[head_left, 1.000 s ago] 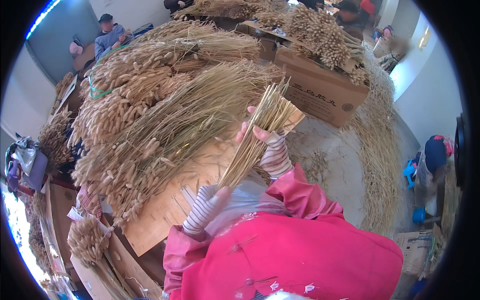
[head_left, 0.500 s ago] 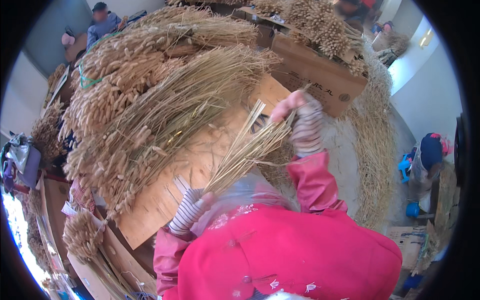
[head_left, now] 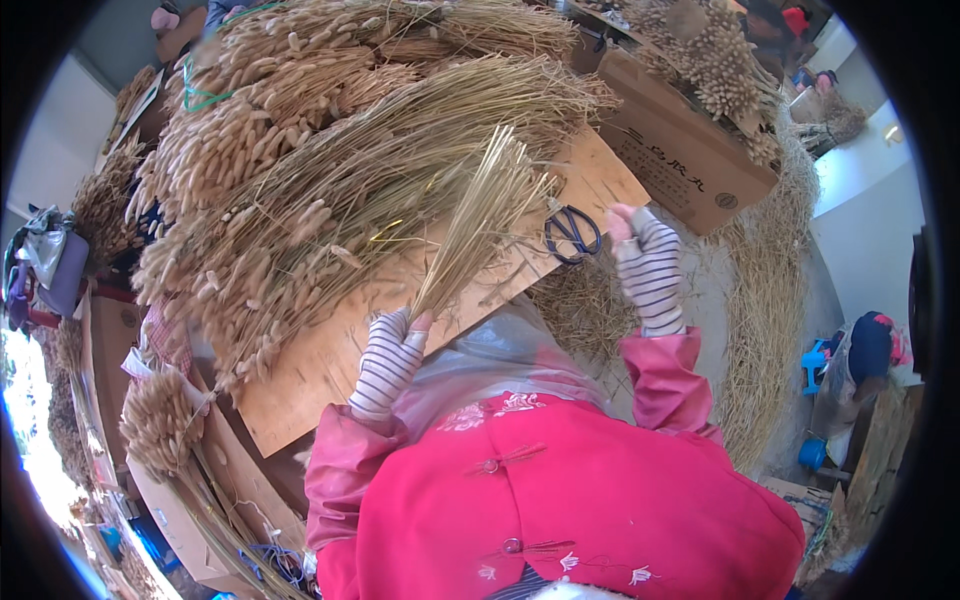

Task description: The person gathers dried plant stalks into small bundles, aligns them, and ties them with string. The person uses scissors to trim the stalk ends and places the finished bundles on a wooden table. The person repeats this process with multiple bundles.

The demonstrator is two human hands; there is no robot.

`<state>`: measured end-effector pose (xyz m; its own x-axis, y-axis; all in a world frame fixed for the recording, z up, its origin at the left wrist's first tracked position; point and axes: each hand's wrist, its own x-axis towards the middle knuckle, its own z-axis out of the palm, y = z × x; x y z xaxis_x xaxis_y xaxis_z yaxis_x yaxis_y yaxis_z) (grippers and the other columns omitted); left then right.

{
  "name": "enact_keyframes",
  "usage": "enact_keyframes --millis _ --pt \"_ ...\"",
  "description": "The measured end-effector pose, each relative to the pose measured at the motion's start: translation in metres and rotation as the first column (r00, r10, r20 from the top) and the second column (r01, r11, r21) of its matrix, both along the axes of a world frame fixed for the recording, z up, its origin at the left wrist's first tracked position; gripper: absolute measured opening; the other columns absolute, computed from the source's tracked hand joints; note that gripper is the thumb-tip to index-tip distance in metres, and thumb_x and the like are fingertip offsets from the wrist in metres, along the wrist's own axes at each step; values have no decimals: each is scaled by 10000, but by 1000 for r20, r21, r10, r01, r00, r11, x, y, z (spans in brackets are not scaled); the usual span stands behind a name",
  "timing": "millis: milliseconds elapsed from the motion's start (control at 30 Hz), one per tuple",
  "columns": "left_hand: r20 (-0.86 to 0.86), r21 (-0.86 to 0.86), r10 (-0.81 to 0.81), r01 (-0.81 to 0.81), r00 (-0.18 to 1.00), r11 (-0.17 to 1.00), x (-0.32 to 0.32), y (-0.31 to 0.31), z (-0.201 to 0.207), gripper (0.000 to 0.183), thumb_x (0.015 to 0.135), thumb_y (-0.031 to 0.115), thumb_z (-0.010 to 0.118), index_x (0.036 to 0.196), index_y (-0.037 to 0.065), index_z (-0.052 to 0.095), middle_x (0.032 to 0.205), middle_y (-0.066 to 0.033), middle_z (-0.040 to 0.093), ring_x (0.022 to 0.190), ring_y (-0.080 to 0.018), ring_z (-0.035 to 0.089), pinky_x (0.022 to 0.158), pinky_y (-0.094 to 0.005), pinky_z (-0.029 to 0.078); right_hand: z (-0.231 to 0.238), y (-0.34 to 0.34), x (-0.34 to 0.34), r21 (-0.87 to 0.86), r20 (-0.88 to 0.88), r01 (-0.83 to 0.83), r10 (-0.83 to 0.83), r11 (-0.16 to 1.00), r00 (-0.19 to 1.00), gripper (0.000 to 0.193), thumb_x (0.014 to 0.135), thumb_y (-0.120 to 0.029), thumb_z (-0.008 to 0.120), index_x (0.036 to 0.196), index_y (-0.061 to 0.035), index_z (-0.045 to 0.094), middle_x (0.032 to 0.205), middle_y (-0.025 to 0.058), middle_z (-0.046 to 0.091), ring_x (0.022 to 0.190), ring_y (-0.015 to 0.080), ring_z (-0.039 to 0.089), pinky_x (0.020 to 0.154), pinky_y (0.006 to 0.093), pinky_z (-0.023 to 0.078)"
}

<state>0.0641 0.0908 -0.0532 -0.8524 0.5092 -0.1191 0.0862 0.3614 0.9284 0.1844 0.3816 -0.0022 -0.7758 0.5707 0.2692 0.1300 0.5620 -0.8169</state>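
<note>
My left hand, in a striped fingerless glove, is closed round the lower end of a bundle of dried grass stems. The stems fan upward over a wooden board. To the right, apart from the bundle, my right hand has its fingers curled together; anything inside them is hidden. Just left of it, black-handled scissors lie at the board's edge. A big heap of dried grass with fluffy seed heads covers the board's far left part.
Beyond the board stands a brown cardboard box with more grass bunches behind it. Loose straw lies along the floor at right. At lower left, a tied grass bunch leans by cardboard. A person is partly visible at the far right back.
My right hand has left the stems and moved right and slightly down. The bundle in my left hand now points more upright, and the scissors show fully. The view has shifted.
</note>
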Motion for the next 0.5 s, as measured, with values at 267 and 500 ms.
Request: enact_keyframes --millis 267,500 --pt "-352 -222 -167 91 921 971 5 6 2 250 884 256 577 877 9 616 601 -103 509 574 -191 473 560 -317 397 -35 -63 -68 278 310 -228 137 933 941 285 829 -276 608 803 7 595 670 220 581 642 387 582 568 427 452" --pt "38 -104 -254 257 966 961 -1 -3 4 336 893 296 555 765 -13 585 572 -10 493 532 -91 434 505 -255 358 -61 -13 -45 -193 -126 -144 121 970 985 269 859 -189 538 649 -29 487 515 96 450 462 215 458 456 353 363"
